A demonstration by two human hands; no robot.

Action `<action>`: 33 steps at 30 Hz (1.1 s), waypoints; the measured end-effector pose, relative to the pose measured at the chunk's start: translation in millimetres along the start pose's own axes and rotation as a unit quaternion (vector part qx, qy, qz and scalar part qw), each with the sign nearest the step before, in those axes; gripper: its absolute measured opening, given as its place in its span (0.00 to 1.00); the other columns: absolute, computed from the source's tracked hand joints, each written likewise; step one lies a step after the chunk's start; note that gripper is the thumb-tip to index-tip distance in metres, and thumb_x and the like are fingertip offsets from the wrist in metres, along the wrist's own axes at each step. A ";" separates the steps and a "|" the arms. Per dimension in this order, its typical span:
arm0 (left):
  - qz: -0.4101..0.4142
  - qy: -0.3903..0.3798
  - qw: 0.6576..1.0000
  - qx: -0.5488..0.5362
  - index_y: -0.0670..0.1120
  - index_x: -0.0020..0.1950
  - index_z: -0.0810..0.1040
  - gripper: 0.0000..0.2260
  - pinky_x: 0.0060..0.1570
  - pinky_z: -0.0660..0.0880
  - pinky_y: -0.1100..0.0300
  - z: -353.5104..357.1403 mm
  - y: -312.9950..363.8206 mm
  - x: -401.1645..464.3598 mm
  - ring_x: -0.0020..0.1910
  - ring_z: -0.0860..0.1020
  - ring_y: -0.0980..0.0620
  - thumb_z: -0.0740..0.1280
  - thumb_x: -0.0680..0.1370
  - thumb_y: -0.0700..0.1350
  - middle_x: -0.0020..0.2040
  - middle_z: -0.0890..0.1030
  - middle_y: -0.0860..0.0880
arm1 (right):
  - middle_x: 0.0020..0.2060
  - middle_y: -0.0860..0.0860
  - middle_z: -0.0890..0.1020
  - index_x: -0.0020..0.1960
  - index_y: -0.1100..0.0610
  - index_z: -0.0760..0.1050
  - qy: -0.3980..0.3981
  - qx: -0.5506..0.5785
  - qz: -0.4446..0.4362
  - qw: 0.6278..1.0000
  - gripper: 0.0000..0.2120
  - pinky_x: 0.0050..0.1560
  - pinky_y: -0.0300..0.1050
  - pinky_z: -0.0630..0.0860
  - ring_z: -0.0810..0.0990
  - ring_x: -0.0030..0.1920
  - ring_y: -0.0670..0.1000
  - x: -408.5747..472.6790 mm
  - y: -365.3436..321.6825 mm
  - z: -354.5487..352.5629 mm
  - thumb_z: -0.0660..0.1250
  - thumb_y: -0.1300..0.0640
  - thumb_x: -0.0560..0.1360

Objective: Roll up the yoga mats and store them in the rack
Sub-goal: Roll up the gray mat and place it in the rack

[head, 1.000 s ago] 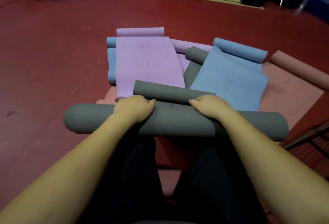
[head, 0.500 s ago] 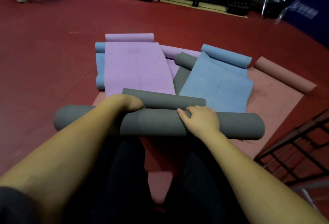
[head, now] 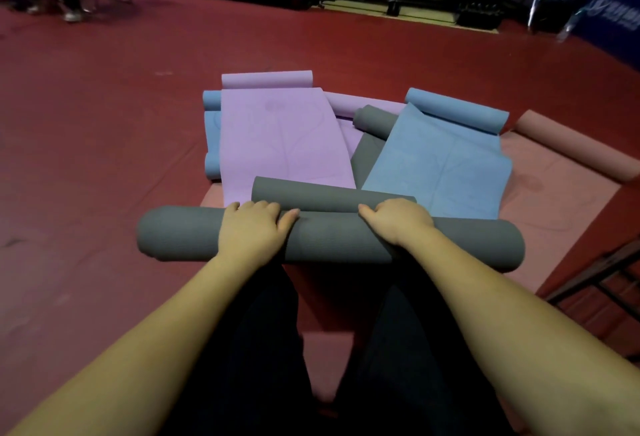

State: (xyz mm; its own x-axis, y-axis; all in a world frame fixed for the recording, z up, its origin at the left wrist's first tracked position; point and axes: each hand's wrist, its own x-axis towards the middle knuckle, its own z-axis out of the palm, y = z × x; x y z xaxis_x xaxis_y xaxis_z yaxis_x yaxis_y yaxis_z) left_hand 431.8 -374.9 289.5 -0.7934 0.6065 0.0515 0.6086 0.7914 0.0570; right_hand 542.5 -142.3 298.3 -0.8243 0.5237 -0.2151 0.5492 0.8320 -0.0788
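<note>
Thick grey rolled yoga mat [head: 332, 243] lies crosswise on pink mat [head: 557, 200], just before person's knees. Left hand [head: 251, 229], right hand [head: 398, 222]: each grip curls over roll's top, holding it. Likely soft, light, springy; hold near middle, both sides.

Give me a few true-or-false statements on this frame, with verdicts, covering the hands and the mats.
1. Both the left hand and the right hand are on the grey roll. True.
2. A blue mat lies partly unrolled to the right of the purple mat. True.
3. The purple mat is rolled up completely. False: most of it lies flat, and only its far end is rolled.
4. The pink mat lies on top of the blue mat. False: the pink mat lies underneath, spread on the floor.
</note>
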 end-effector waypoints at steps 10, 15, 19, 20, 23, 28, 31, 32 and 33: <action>-0.036 -0.037 0.998 -0.028 0.47 0.53 0.82 0.26 0.60 0.65 0.48 -16.6 3.9 9.2 0.55 0.78 0.42 0.47 0.84 0.59 0.54 0.82 0.43 | 0.67 0.59 0.75 0.67 0.57 0.75 -0.055 0.012 0.015 0.998 0.33 0.61 0.51 0.70 0.74 0.65 0.59 -3.8 -8.8 -17.0 0.47 0.36 0.79; -0.062 -0.128 0.988 -0.054 0.45 0.63 0.79 0.30 0.59 0.68 0.48 -33.1 2.3 0.1 0.62 0.76 0.40 0.46 0.83 0.63 0.64 0.78 0.41 | 0.74 0.57 0.68 0.72 0.54 0.71 -0.176 0.031 -0.009 0.984 0.29 0.67 0.52 0.64 0.69 0.70 0.57 -12.0 -8.9 -33.6 0.48 0.39 0.80; -0.079 -0.190 0.978 -0.040 0.44 0.70 0.74 0.30 0.63 0.65 0.47 -44.0 6.9 -6.5 0.69 0.71 0.42 0.46 0.83 0.63 0.72 0.73 0.43 | 0.72 0.54 0.71 0.68 0.49 0.74 -0.216 0.070 -0.015 0.974 0.27 0.66 0.52 0.65 0.71 0.67 0.55 -16.1 -3.9 -30.4 0.51 0.36 0.78; -0.081 -0.192 0.977 -0.044 0.45 0.71 0.73 0.30 0.63 0.64 0.47 -45.3 7.6 -5.3 0.70 0.70 0.42 0.46 0.83 0.62 0.73 0.72 0.43 | 0.74 0.53 0.69 0.71 0.50 0.72 -0.209 0.068 -0.014 0.975 0.29 0.68 0.51 0.63 0.69 0.70 0.55 -15.0 -3.8 -29.8 0.51 0.35 0.79; -0.083 -0.222 0.969 -0.073 0.43 0.74 0.70 0.29 0.69 0.62 0.49 -44.0 3.9 8.2 0.73 0.67 0.41 0.49 0.83 0.62 0.76 0.67 0.42 | 0.71 0.54 0.72 0.69 0.51 0.74 -0.137 0.041 -0.024 0.989 0.29 0.67 0.51 0.66 0.71 0.68 0.56 -12.0 -4.0 -26.8 0.50 0.34 0.80; -0.097 -0.250 0.955 -0.127 0.45 0.76 0.68 0.28 0.73 0.61 0.49 -44.7 1.2 27.8 0.74 0.65 0.44 0.56 0.82 0.61 0.77 0.66 0.44 | 0.54 0.54 0.82 0.52 0.50 0.80 0.046 0.062 -0.033 0.996 0.24 0.45 0.47 0.69 0.78 0.54 0.57 -26.9 -3.9 -22.0 0.49 0.39 0.82; -0.099 -0.281 0.944 -0.144 0.42 0.75 0.68 0.26 0.72 0.62 0.54 -51.1 6.7 37.8 0.74 0.65 0.44 0.60 0.83 0.56 0.77 0.65 0.43 | 0.51 0.52 0.83 0.47 0.49 0.79 0.073 0.027 -0.038 0.996 0.26 0.45 0.47 0.68 0.79 0.53 0.56 -41.6 -4.1 -10.8 0.48 0.35 0.80; -0.110 -0.294 0.938 -0.145 0.41 0.74 0.68 0.25 0.71 0.62 0.53 -54.8 8.2 39.3 0.74 0.66 0.43 0.61 0.83 0.55 0.76 0.66 0.42 | 0.51 0.51 0.83 0.49 0.50 0.79 0.097 -0.003 -0.047 0.994 0.27 0.46 0.47 0.68 0.79 0.54 0.56 -46.1 -4.0 -4.5 0.49 0.34 0.80; -0.123 -0.315 0.930 -0.148 0.40 0.73 0.70 0.24 0.69 0.64 0.53 -55.6 8.4 43.4 0.73 0.67 0.42 0.62 0.83 0.54 0.75 0.68 0.41 | 0.51 0.51 0.83 0.51 0.50 0.80 0.126 -0.030 -0.052 0.990 0.27 0.49 0.48 0.68 0.79 0.54 0.56 -49.6 -3.3 1.5 0.49 0.34 0.79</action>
State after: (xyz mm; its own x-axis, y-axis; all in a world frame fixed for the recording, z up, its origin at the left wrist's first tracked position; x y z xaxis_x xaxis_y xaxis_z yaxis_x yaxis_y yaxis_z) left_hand 402.8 -346.2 347.7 -0.6986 0.4089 -0.5872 0.3105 0.9126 0.2660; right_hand 581.7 -171.4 307.8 -0.8880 0.4581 0.0406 0.4573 0.8889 -0.0281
